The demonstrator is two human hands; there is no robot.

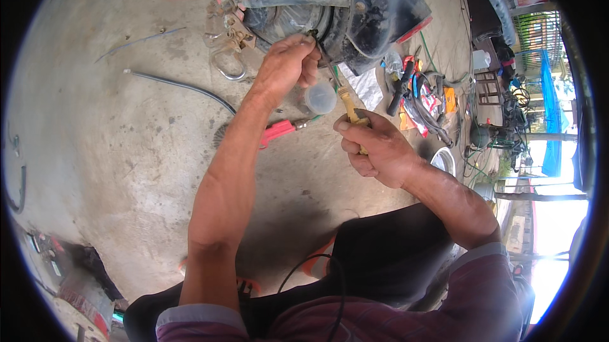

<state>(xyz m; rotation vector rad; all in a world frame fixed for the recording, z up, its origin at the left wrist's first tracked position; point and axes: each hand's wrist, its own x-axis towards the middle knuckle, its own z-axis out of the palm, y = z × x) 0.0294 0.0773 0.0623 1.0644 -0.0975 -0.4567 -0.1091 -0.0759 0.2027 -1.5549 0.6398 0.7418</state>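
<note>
My left hand [287, 69] is closed in a pinch on a thin dark piece [313, 34] beside the lower side of a black-tyred wheel [285, 9]. I cannot make out exactly what that piece is. Away to the right, my right hand [384, 151] wraps round a yellow tool with a narrow ribbed tip [349, 106], held up off the floor and apart from the wheel. Below and between the two hands stands a round clear plastic container [320, 98]. A red-handled inflator [277, 131] lies near my left forearm.
A black hose [184, 88] runs across the concrete floor on the left. Loose metal parts [231, 40] lie by the wheel. Right of it are a white sheet [363, 87] and a heap of tools and packets [422, 98]. A metal bowl [444, 161] sits beyond my right forearm.
</note>
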